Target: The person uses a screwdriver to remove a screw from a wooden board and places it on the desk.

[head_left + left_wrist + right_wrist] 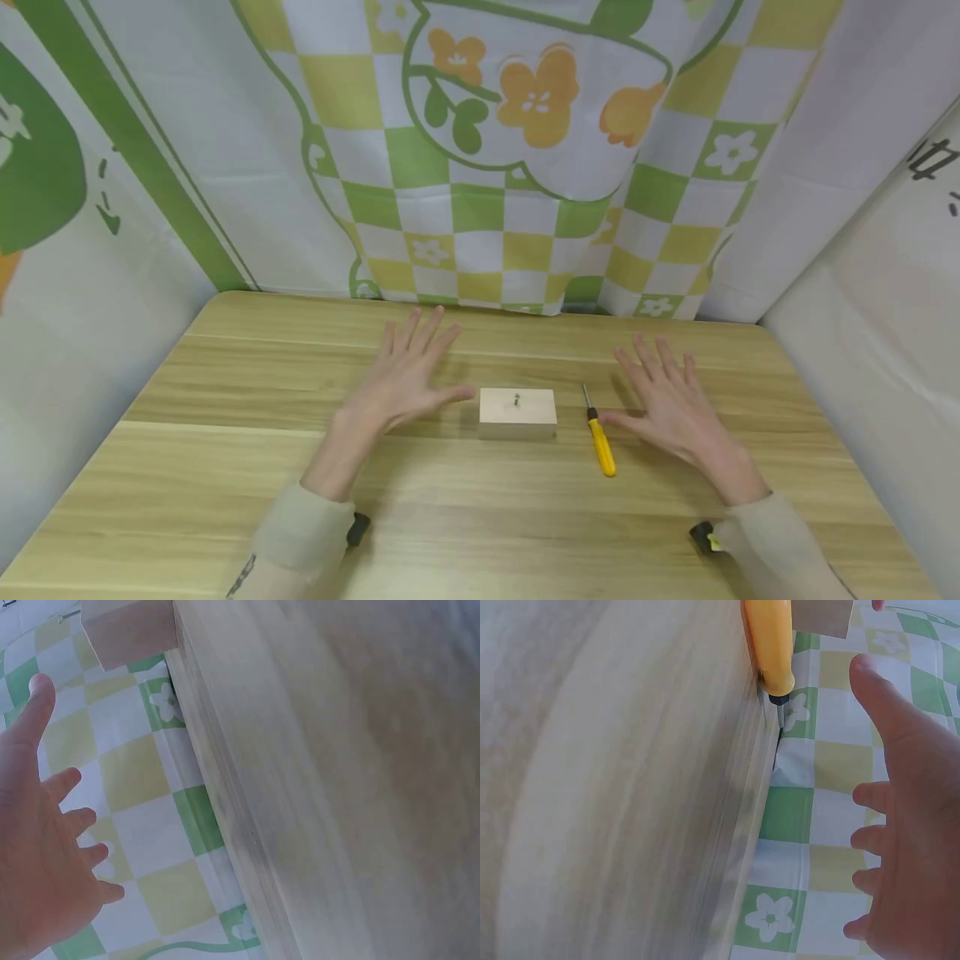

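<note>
Holds the left grip [405,371] spread near pale rectangular wooden block [498,417] with small metal screw [517,401]; the right grip [667,408], also spread, near yellow-handled screwdriver [600,440] on wood-grained bench [480,525].

The head camera is looking forward and down from above the near side of the wooden table [480,525], standing farthest off and taking in the far edge, both far corners and the checkered floral curtain [525,250]. The left wrist camera is sitting low, toward the table's left edge, tipped sideways and facing the far edge past the left hand [397,383]. The right wrist camera is mirroring it toward the right edge, facing past the right hand [671,408], with the yellow-handled screwdriver [602,450] showing close. All three views are sharing the wooden block [497,408], far edge and curtain.
</note>
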### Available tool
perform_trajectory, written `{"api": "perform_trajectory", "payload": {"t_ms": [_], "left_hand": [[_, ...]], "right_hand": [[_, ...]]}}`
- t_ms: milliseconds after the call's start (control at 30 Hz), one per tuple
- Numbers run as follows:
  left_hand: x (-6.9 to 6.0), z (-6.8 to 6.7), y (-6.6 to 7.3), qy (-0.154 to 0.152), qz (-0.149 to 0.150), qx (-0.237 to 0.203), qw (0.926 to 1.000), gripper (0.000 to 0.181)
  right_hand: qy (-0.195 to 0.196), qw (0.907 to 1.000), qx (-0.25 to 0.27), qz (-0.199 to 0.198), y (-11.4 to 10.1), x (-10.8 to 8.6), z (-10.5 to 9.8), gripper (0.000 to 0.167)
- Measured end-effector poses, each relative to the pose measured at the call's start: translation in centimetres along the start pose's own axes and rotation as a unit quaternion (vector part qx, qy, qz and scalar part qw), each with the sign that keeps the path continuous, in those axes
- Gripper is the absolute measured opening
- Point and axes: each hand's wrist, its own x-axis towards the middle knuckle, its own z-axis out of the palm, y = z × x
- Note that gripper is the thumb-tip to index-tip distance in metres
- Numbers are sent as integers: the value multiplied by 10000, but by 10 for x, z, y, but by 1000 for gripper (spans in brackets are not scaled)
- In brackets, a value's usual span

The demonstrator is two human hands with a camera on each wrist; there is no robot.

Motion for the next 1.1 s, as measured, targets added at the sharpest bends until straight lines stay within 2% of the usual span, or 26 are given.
{"api": "perform_trajectory", "payload": {"t_ms": [367,567,767,1100], "left_hand": [[0,0,12,-222,139,-343,9991,95],[0,2,20,-346,276,-429,9981,97],[0,4,28,-787,468,-881,9919,98],[4,11,38,-1045,715,-1239,9842,93]], "right_hand": [[138,9995,71,-286,-3,0,-1,98],[3,9991,205,-365,-5,-2,-2,99],[47,9988,193,-440,-6,-5,-1,98],[65,9981,185,-588,-8,-6,1,92]]}}
